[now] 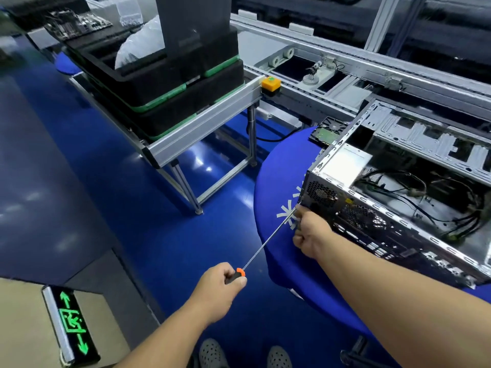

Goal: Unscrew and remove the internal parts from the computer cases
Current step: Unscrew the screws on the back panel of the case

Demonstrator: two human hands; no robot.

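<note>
The fingers of the left hand [220, 285] are closed around the black, orange-collared handle of a long, thin-shafted steel screwdriver [265, 248]. The fingers of the right hand [309, 235] are curled loosely near the tip, apparently steadying the shaft; whether anything is pinched between them cannot be told. The tip is held against the rear corner of the open, silver sheet-metal computer case [398, 208], just beside the perforated grille of the grey boxed power supply [342, 160].

The step in hand is judged to be the loosening of a rear-panel screw that holds the power supply. The screw itself is too small to be made out. The next move is likely to call for the blade to be kept square in the screw head while the handle is turned, and for the freed screw to be caught by the right fingers. Black cables [425, 197] lie tangled inside the case and would probably have to be unplugged before the part is lifted.

The case lies on its side near the front edge of a round table draped in blue cloth [273, 176]. A bare hard drive [325, 131] rests at the table's far edge. Beyond stands an aluminium roller conveyor [305, 88] carrying stacked black trays [172, 83], on a glossy blue floor [106, 168].
</note>
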